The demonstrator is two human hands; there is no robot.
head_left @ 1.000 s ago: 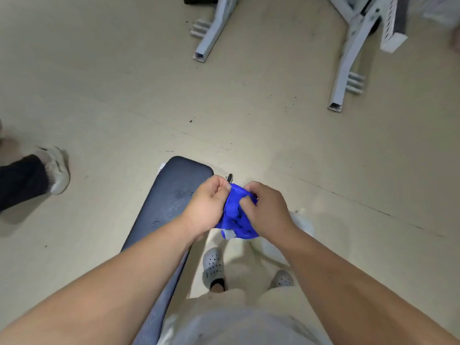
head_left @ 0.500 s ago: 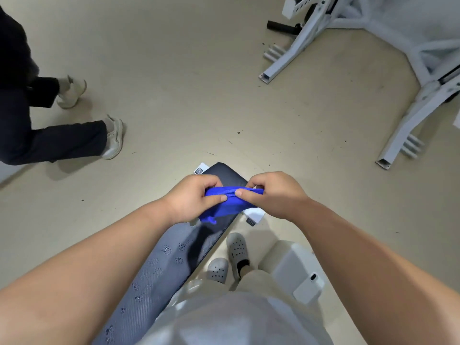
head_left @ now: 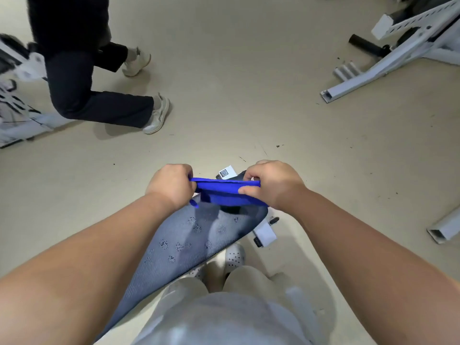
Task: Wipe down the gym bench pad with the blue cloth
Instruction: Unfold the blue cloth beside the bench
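- L hand (head_left: 171, 185) & R hand (head_left: 271, 185) each pinched an end of the blue cloth (head_left: 224, 192), held taut just above the bench pad (head_left: 194, 240).
- Step prob. called for: flat fold, palm pressure, long overlapping strokes.

Soft, even overhead indoor light here, moderately bright: the beige floor (head_left: 236, 95) is evenly lit, with a faint soft-edged shadow pooling under the bystander's legs (head_left: 99, 105) at ten o'clock. There's a darker patch on the bench pad (head_left: 189, 245) right beneath the blue cloth (head_left: 225, 194) at centre. Centre looks crisp, but the equipment (head_left: 17, 113) at nine o'clock is smeared with blur and the pale shirt (head_left: 224, 319) at six o'clock is out of focus. Wide-angle stretch is strong, the forearms (head_left: 87, 270) ballooning toward seven and five o'clock and the white frame (head_left: 388, 58) at two o'clock leaning toward the edge.
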